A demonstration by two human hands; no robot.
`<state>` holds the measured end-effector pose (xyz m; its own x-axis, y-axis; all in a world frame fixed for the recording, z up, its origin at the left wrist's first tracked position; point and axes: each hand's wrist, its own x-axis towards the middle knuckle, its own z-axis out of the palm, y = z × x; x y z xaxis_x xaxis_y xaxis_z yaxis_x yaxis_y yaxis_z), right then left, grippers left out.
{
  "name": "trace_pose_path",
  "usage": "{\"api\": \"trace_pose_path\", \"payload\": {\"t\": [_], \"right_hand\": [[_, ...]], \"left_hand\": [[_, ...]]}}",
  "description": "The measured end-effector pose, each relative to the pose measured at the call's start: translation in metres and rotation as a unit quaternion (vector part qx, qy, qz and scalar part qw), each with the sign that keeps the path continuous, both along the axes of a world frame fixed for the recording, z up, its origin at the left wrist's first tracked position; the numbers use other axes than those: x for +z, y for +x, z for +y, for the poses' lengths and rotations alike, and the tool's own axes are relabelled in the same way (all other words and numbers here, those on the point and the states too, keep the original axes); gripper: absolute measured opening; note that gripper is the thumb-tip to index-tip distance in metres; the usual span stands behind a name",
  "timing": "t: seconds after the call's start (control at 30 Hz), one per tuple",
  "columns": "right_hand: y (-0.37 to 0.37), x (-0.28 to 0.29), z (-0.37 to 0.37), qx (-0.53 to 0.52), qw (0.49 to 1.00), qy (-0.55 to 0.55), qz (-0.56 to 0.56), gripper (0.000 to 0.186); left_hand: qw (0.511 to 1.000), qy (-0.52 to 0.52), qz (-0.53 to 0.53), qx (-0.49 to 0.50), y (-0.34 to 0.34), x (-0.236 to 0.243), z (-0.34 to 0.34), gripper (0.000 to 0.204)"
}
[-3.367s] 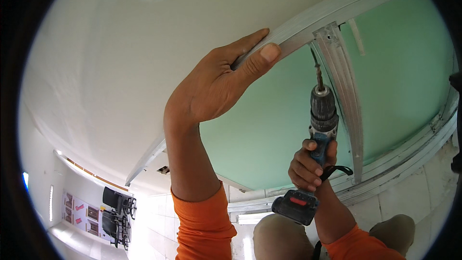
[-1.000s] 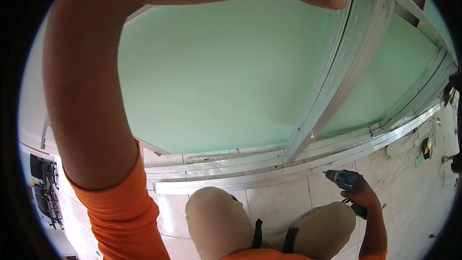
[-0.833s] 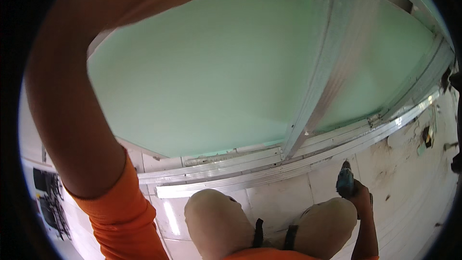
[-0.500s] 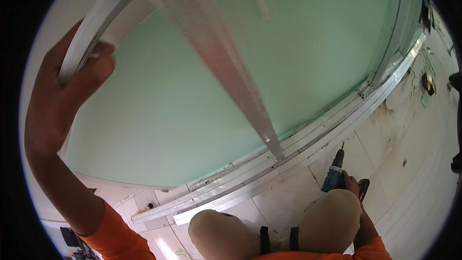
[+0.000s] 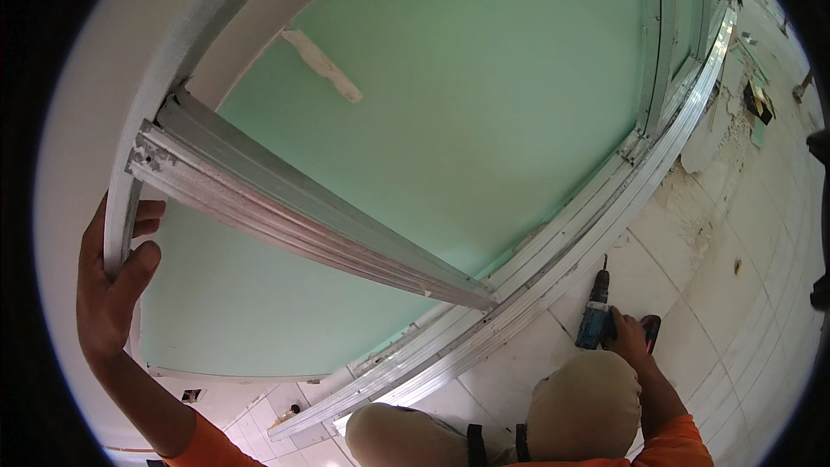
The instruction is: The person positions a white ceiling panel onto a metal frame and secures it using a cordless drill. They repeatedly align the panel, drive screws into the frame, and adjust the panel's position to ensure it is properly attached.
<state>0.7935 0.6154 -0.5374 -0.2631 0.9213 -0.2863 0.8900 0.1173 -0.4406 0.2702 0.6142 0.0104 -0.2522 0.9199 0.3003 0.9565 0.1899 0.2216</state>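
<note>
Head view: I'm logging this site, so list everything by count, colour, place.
Cordless drill: 1, blue-black, lower right.
Metal rail: 1, grey, left.
Metal studs: several, silver, centre left and upper right.
Green board: count unclear, green, behind studs.
Floor channels: several, silver, along board's foot.
Pale strip: 1, cream, on green board.
White surface: 1, white, far left.
Tiled floor: 1, whitish, lower right.
Debris: several pieces, mixed, right.
Left hand: 1, bare, gripping rail.
Right hand: 1, bare, gripping drill.
Knees: 2, beige, bottom centre.
Sleeves: 2, orange, bottom.
</note>
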Motion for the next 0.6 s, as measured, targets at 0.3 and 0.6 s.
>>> {"api": "trace_pose_path", "payload": {"t": [0.3,0.6], "right_hand": [[-0.111,0.156,0.087,0.138,0.96,-0.003,0.242,0.075],[-0.246,0.26,0.098,0.289,0.911,0.02,0.293,0.102]], "left_hand": [[0.998,-0.044,-0.015,-0.036,0.023,0.006,0.005,0.065],[0.992,-0.124,0.021,0.021,0.032,0.031,0.002,0.057]]}}
